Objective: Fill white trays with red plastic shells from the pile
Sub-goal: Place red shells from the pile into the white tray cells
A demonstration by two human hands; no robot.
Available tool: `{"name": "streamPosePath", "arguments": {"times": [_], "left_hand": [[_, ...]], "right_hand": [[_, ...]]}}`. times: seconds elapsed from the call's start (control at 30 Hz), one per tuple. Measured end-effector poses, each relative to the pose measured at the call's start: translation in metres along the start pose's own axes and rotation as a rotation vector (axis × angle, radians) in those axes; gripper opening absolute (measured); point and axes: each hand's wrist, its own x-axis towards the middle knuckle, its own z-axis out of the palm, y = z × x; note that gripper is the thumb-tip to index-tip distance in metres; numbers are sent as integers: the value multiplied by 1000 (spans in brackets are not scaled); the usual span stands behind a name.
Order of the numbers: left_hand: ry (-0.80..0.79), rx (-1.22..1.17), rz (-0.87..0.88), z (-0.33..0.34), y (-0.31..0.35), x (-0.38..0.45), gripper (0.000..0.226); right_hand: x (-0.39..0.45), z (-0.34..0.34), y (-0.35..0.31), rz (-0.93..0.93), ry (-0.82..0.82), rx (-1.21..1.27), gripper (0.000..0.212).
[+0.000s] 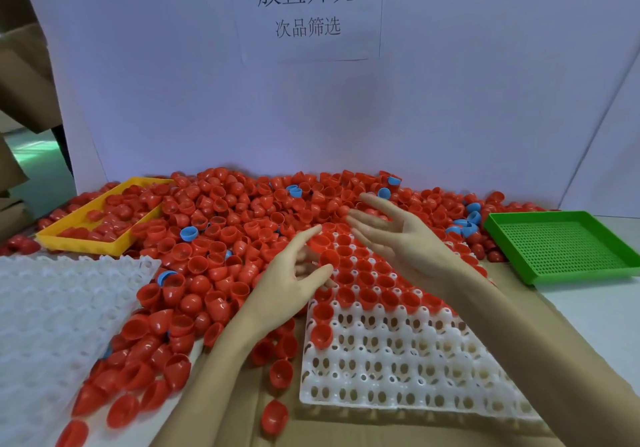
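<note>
Here, both hands hover over the far end of the white tray (408, 360), whose far rows hold red shells (367, 280). The left hand (294, 273) has a loose, empty grip; the right hand (398, 231) is spread wide. The pile (225, 224) lies beyond, touching the tray.

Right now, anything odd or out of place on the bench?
Yes. Blue shells are mixed into the red pile, more by the green tray. Red shells have spilled onto the cardboard in front of the white tray.
</note>
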Motion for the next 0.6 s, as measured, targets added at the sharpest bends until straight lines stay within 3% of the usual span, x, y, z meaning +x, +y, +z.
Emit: {"name": "streamPosePath", "arguments": {"times": [0.17,0.4,0.6], "left_hand": [[-95,23,-19,1,4,-3,63],[-155,92,71,7,9,-6,45],[-120,37,63,8,8,-6,29]], "right_hand": [[-33,16,8,-104,-92,-394,37],[-55,18,13,-244,95,-618,32],[-60,12,22,-246,126,-609,28]]}}
